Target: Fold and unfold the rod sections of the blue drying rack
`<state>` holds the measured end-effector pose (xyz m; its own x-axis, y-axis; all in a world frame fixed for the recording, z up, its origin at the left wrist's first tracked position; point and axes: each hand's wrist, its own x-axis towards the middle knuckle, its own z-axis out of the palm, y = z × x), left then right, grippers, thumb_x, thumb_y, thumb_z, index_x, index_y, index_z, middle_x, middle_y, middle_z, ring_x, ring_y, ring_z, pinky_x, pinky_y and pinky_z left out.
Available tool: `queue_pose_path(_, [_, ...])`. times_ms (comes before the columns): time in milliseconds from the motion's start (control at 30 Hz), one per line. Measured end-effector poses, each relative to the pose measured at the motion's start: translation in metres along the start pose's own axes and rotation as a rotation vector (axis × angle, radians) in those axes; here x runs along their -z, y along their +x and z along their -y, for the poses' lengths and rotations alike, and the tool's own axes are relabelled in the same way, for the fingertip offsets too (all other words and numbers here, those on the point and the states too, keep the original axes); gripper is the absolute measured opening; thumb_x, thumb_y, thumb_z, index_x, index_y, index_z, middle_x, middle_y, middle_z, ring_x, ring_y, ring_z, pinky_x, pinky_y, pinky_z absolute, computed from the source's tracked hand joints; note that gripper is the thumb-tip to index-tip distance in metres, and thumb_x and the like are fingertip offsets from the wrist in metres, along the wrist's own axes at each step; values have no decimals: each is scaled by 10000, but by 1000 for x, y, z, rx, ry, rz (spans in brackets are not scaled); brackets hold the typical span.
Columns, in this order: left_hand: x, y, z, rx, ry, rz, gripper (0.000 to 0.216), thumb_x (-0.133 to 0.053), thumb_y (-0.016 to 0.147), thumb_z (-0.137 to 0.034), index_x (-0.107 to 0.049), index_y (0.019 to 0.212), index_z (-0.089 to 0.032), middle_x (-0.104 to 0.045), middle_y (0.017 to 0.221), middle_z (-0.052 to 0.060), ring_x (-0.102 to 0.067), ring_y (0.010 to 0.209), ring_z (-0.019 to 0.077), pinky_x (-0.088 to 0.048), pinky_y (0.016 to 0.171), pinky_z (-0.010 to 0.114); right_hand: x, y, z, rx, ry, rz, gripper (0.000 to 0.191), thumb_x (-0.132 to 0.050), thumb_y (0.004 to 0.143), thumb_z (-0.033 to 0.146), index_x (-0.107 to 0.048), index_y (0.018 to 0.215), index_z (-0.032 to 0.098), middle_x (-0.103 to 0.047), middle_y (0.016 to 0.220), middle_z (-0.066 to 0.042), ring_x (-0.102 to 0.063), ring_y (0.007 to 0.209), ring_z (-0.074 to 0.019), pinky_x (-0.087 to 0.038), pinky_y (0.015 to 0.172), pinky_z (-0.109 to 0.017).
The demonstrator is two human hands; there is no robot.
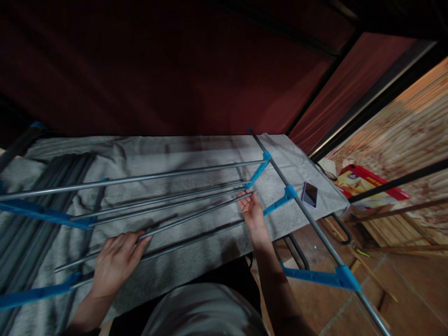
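Head view: left hand (117, 261) gripped grey rod (196, 215), fingers wrapped; right hand (252, 212), loosely curled, held its right end.

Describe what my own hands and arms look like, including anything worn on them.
Your left hand and right hand are bare: no gloves, and no rings or watch show. The visible forearms are uncovered; the bottom edge is too dark to make out sleeves clearly. Between them shows a light grey top.
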<state>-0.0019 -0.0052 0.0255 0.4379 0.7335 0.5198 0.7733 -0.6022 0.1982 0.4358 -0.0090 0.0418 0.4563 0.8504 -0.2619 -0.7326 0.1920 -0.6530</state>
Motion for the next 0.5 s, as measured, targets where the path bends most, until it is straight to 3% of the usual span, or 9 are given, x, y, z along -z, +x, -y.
queue_pose_path(167, [10, 9, -1, -11, 23, -28, 260, -621, 1029, -484, -706, 1098, -248, -792, 937, 66, -724, 863, 290, -469, 823, 424, -1, -1, -3, -42, 28, -41, 179, -589, 1038, 345, -677, 904, 265, -740, 837, 24, -741, 820, -139, -641, 876, -293])
queue_pose_path(500, [12, 23, -4, -73, 76, 65, 370, -476, 1080, -520, -710, 983, -250, -769, 885, 56, -718, 849, 276, -499, 818, 423, -5, -8, -19, -121, -35, -82, 210, -678, 1007, 412, -675, 875, 249, -780, 870, -16, -769, 856, -167, -644, 850, -316])
